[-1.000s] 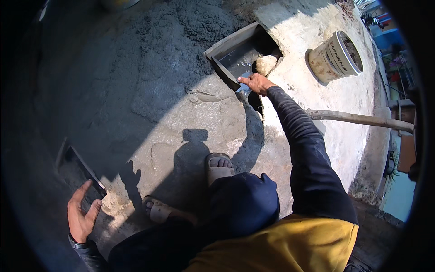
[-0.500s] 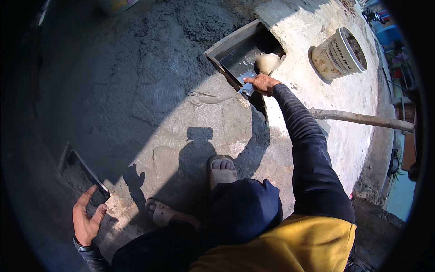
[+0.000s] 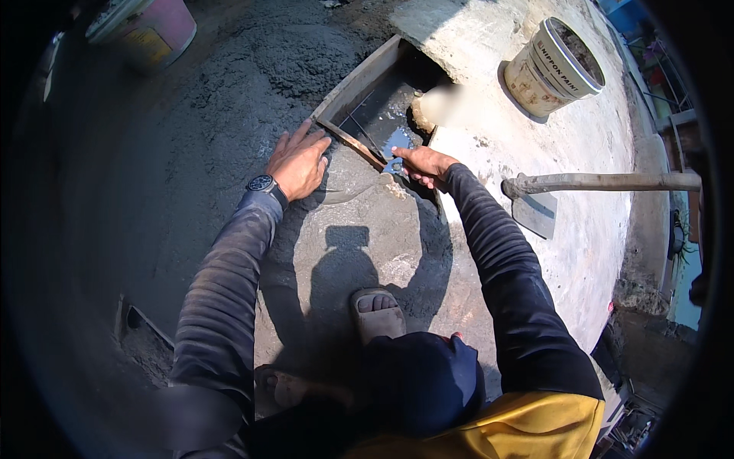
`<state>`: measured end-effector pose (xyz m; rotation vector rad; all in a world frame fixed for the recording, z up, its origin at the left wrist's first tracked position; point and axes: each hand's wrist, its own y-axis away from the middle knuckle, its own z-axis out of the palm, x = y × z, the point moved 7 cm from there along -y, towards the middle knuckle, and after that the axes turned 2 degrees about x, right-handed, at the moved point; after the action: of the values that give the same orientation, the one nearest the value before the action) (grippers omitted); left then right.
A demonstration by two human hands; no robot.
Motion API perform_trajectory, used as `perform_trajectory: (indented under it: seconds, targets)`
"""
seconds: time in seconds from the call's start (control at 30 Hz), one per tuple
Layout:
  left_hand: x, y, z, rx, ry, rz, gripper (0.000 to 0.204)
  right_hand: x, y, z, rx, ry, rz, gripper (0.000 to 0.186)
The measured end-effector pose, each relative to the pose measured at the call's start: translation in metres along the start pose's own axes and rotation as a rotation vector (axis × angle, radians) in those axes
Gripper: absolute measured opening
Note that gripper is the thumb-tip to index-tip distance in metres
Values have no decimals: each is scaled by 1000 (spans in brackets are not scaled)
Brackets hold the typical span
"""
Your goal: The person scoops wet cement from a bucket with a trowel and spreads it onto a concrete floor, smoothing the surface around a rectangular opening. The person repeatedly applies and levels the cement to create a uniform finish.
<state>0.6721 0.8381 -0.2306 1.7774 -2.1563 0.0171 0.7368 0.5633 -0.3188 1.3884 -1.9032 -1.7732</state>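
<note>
My left hand [image 3: 298,162] lies with its fingers spread at the wet grey cement [image 3: 336,172], its fingertips by the near left corner of a board-edged pit [image 3: 358,76]. A watch is on that wrist. My right hand [image 3: 427,165] is closed at the pit's near edge, thumb pointing left along a small blue piece [image 3: 394,166]. What that hand grips is mostly hidden, and I cannot tell its kind. Dark water stands in the pit, with bright reflections. At the pit's right side sits a rounded beige thing [image 3: 425,113], partly blurred.
A white bucket [image 3: 539,73] stands on the pale concrete at the right. Below it lies a hoe [image 3: 535,210], its wooden handle running right. A pink bucket [image 3: 164,34] is at the far left. Another small framed opening [image 3: 149,336] lies near my left forearm. My sandalled foot [image 3: 378,314] is close.
My left hand has moved from the small opening at lower left up to the pit's corner. My right hand stays at the pit's near edge. The view has shifted, bringing the pink bucket further in.
</note>
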Motion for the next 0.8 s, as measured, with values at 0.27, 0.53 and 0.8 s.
perform_trajectory:
  seconds: [0.27,0.53,0.8]
  targets:
    - [14,-95,66,-211,-264,130,57,16,-15,7,-84,-190,-177,58]
    - [12,-118,64,-139,-203,190,42,108,86,-32,991,-461,-553,31]
    - [29,-125,59,-150,-320,214,31,404,208,-35,1412,-193,470,52]
